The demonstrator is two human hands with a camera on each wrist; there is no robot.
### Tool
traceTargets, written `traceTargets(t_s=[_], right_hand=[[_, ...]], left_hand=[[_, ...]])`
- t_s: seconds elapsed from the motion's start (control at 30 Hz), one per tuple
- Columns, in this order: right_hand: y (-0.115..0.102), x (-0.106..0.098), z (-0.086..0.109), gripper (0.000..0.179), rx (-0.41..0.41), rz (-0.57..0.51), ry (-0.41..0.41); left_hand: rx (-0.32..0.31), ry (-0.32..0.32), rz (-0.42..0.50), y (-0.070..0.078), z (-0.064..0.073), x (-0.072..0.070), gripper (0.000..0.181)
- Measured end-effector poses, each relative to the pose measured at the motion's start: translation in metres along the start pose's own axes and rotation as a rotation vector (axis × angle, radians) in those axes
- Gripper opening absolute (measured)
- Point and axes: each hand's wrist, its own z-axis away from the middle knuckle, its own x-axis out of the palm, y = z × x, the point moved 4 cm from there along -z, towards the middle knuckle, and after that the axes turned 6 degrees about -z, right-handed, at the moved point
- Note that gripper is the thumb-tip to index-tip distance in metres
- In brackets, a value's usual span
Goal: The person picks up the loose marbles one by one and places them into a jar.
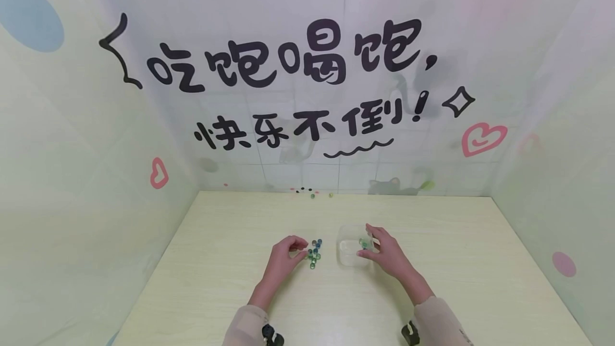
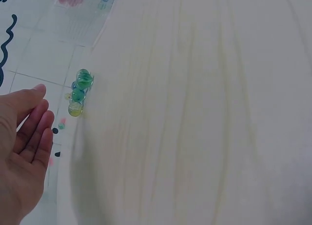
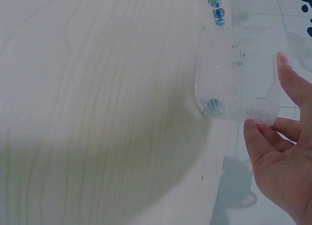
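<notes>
A loose cluster of green and blue glass marbles (image 1: 314, 253) lies on the table, stacked in line from the side in the left wrist view (image 2: 78, 94). My left hand (image 1: 285, 255) is just left of it, thumb and fingers apart with nothing between them; the loosely bent fingers (image 2: 35, 132) show beside the marbles. A clear plastic box (image 1: 347, 252) stands right of the cluster. My right hand (image 1: 388, 254) holds its right side between thumb and fingers. Inside, near that hand, are a few marbles (image 1: 364, 243), one showing through the wall (image 3: 213, 106).
Two stray marbles, one green (image 1: 313, 196) and one yellowish (image 1: 330, 195), lie at the table's back edge. A pale wood-grain table (image 1: 216, 282) spreads beneath everything. A white printed sheet (image 1: 288, 175) with black lettering encloses the back and sides.
</notes>
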Motion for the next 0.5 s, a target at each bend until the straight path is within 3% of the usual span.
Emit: traceTargets(t_s=[0.5], right_hand=[[0.001,0.0,-0.001,0.076,-0.003,-0.007,-0.003]], left_hand=[[-0.039,-0.029,-0.006,-0.012,0.002,0.004,0.019]])
